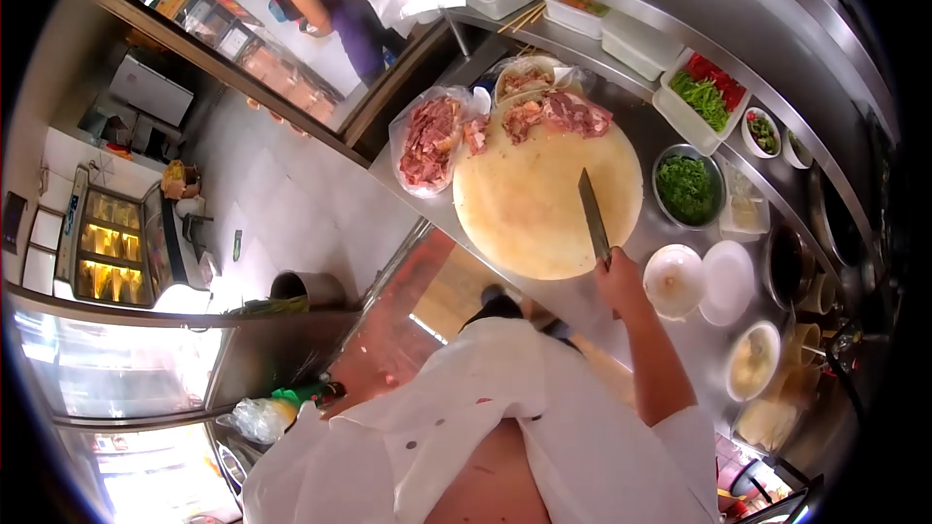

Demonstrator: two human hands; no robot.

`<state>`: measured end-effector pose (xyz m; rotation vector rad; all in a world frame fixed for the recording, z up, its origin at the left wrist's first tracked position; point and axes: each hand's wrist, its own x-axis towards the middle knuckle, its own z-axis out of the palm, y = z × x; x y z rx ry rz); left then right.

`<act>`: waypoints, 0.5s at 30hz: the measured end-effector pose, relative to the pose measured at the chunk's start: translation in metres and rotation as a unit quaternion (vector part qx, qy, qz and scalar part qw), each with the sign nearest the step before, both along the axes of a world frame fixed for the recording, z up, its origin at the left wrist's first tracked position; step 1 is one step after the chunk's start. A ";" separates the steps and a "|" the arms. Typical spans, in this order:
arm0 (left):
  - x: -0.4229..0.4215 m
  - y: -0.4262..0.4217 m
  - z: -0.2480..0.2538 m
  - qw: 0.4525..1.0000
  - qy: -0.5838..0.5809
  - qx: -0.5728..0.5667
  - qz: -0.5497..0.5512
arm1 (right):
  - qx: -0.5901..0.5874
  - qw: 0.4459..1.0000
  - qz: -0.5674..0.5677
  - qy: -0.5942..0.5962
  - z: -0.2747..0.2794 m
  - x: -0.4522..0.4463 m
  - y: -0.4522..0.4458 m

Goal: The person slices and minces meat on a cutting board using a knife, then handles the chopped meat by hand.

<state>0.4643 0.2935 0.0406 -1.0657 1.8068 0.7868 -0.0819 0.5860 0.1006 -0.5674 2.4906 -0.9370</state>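
White jacket (pixel 592 437) up close, right hand (pixel 614 278) grips a knife (pixel 591 209) over the chopping board (pixel 524 209), can't tell about left hand

We've got a loose wht top (pixel 582 398) w/ soft folds, open V neck, a few small dk round btns (pixel 411 444) + 1 tiny reddish mark (pixel 483 401). R sleeve (pixel 684 451) also wht, short, ends approx. at elbow; R forearm (pixel 652 359) & R hand (pixel 616 281) bare. Dk footwear (pixel 495 296), details too small.

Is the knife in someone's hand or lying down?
In hand: the right hand grips the knife, which juts over the board.
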 end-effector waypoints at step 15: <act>-0.063 -0.022 -0.059 0.976 0.196 -0.061 0.068 | 0.066 0.997 0.021 0.021 -0.028 -0.002 -0.004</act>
